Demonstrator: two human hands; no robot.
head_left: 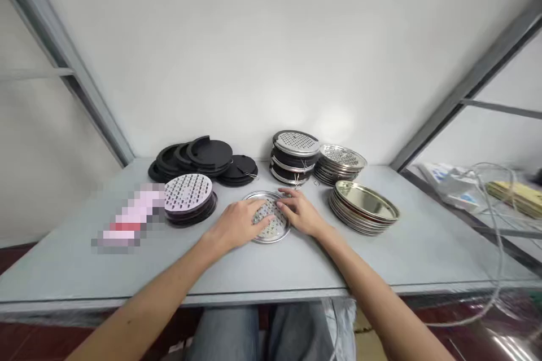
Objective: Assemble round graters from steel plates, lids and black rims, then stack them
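A round perforated grater disc (pixel 271 220) lies on a shiny round metal tray (pixel 271 241) in front of me, its rim showing around the disc. My left hand (pixel 242 222) rests over the left side of the disc, fingers apart. From the right, my right hand (pixel 303 213) touches the disc's edge with its fingers spread. Close by on the left stands a stack of grater discs (pixel 188 194), holes showing on the top one. To the right is a leaning stack of shiny round metal trays (pixel 366 203). What lies under my palms is hidden.
Black round bases (pixel 210 153) overlap at the back left, beside more black discs (pixel 237 168). A tall stack of graters with black and metal rims (pixel 296 144) stands at the back, next to further metal discs (pixel 342 156). White cables (pixel 499 254) hang beyond the right edge.
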